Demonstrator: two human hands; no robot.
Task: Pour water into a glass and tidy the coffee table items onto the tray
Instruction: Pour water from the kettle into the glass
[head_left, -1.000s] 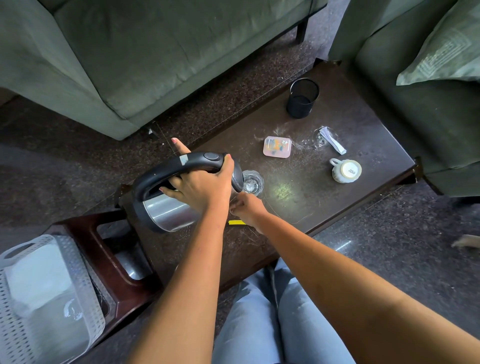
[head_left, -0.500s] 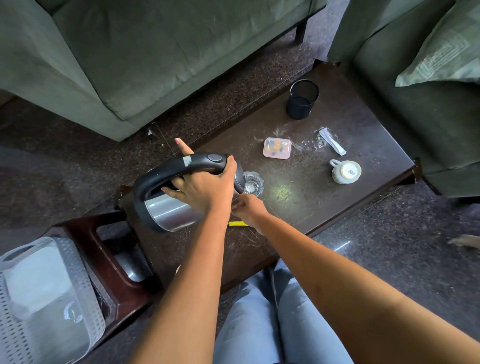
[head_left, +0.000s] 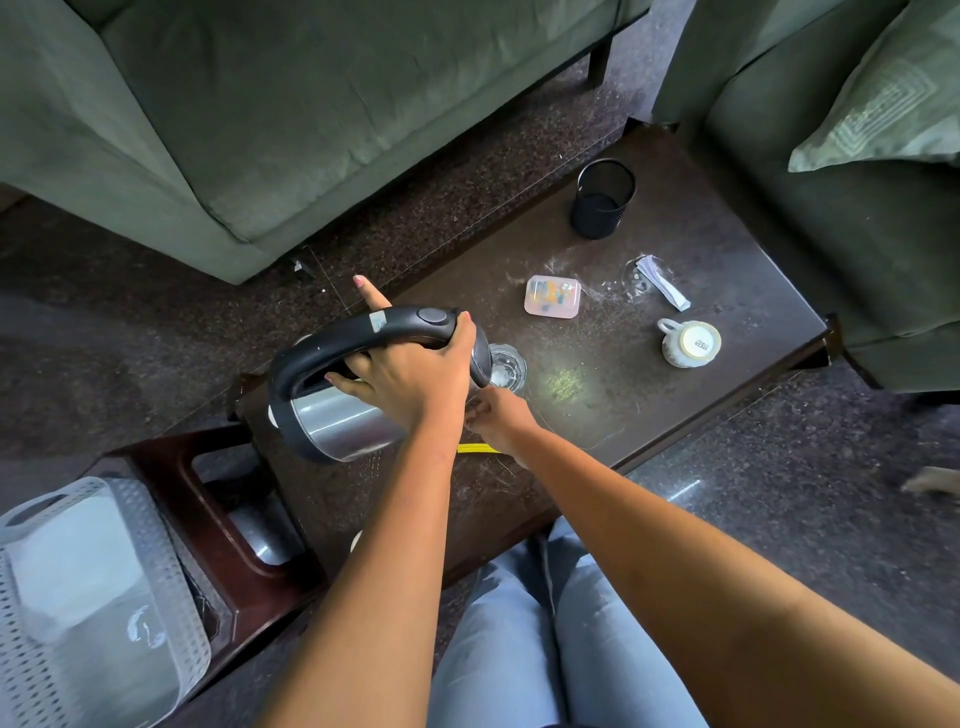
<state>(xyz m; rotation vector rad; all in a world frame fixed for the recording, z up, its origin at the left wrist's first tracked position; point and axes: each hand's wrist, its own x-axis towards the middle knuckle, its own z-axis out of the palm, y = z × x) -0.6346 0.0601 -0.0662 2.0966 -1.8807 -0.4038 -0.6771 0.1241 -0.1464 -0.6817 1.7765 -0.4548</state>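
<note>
A: What is the kettle (head_left: 337, 421) made of, and who holds it?

B: Brushed steel body, smooth and rounded, with a thick black plastic loop handle; the left hand (head_left: 410, 379) is wrapped around that handle, thumb on top near the round button, index finger sticking out straight; the kettle is tipped toward the glass (head_left: 508, 368).

A: And the glass?

B: Clear, round, short; it stands on the coffee table (head_left: 675, 415) just beyond the kettle's spout end, nearly touching it; the right hand (head_left: 498, 421) sits at the glass's near side, fingers curled; whether they actually grip the glass I cannot tell, since the kettle covers them.

A: The table surface?

B: Dark, hard, rectangular, dusty and scratched, with a pale glare patch right of the glass; open room lies between that patch and the near edge; a yellow strip (head_left: 475, 448) peeks out under the right wrist.

A: Count the rest.

B: One black mesh cup (head_left: 602, 200), cylindrical, near the far corner; one small translucent box (head_left: 552, 296) with rounded corners and coloured bits inside; one folded white paper slip (head_left: 662, 283); one white ceramic cup (head_left: 691, 343) lying upside down, base showing, close to the right edge; all well apart from each other.

A: And the tray?

B: One perforated white plastic tray (head_left: 171, 597) at lower left, off the table, beside a dark red-brown wooden frame (head_left: 234, 582); two green fabric sofas flank the table.
</note>
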